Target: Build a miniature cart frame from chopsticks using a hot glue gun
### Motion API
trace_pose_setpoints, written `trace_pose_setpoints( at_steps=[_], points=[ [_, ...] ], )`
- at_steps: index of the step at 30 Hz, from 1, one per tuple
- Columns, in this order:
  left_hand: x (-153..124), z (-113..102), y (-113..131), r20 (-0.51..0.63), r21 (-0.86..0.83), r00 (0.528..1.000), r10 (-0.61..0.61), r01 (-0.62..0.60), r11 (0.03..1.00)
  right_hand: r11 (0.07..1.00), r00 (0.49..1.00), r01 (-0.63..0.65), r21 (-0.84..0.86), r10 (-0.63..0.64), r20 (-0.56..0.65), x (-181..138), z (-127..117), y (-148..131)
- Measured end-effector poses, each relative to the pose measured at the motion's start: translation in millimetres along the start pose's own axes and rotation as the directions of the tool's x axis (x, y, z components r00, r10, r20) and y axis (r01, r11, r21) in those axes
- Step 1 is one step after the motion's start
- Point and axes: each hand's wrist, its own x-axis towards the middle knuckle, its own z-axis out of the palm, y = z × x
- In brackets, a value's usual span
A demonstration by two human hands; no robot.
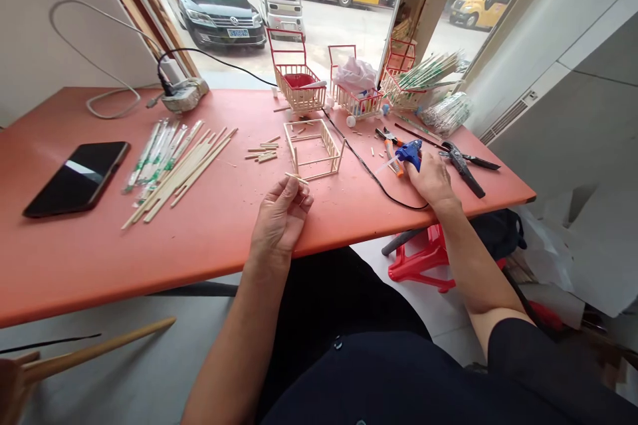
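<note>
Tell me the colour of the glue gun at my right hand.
The glue gun is blue, seen best in the head view.

Forward, downward head view over table (209,232)

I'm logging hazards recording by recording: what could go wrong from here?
The black cord runs near the slatted wooden frame; a tug might drag it into the frame.

The left hand only pinches a short stick, which could slip or twist.

The blue glue gun in the right hand is close to the orange-handled pliers and might knock them.
</note>
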Motion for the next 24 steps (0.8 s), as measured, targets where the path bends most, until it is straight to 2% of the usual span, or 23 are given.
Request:
trace_pose_setpoints(
  at_steps=[2, 4, 6, 8, 9, 11, 14, 17, 20, 24],
  points=[
    [-0.8, 0.2, 0.2, 0.000, 0.067, 0.999, 0.036, -0.036, 0.997, 0.999, 0.998, 0.050, -0.009, -0.050, -0.033, -2.0, -7.6, 6.4],
    [-2.5, 0.5, 1.1, -0.003, 0.179, 0.993, 0.116, -0.113, 0.977, 0.992, 0.982, 0.127, 0.012, -0.124, -0.141, -8.8, -20.1, 6.1],
    [-5.5, 1.6, 3.0, 0.009, 0.330, 0.970, 0.244, -0.233, 0.915, 0.950, 0.921, 0.295, 0.105, -0.254, -0.296, -20.9, -34.1, -5.1],
    [-9.9, 3.7, 5.4, 0.052, 0.475, 0.934, 0.354, -0.335, 0.814, 0.825, 0.831, 0.509, 0.244, -0.398, -0.388, -37.1, -44.3, -27.2],
    [-12.4, 5.0, 6.7, 0.080, 0.530, 0.920, 0.384, -0.366, 0.765, 0.741, 0.798, 0.589, 0.322, -0.470, -0.379, -45.8, -46.6, -41.1],
    [-17.6, 7.4, 9.1, 0.134, 0.603, 0.908, 0.398, -0.393, 0.694, 0.578, 0.750, 0.652, 0.491, -0.584, -0.310, -61.8, -44.7, -69.6],
    [-24.6, 8.0, 12.3, 0.210, 0.654, 0.907, 0.364, -0.407, 0.637, 0.403, 0.683, 0.632, 0.662, -0.694, -0.229, -77.8, -30.4, -102.1],
    [-29.3, 4.4, 15.8, 0.280, 0.677, 0.917, 0.284, -0.398, 0.618, 0.301, 0.639, 0.558, 0.773, -0.751, -0.169, -83.7, -15.6, -114.2],
    [-31.1, -0.3, 19.0, 0.297, 0.733, 0.936, 0.190, -0.351, 0.582, 0.258, 0.624, 0.478, 0.840, -0.773, -0.118, -85.3, -7.7, -112.1],
    [-29.2, -3.1, 20.7, 0.305, 0.784, 0.948, 0.089, -0.303, 0.542, 0.290, 0.636, 0.411, 0.864, -0.771, -0.044, -85.1, -3.2, -104.2]
  ],
)
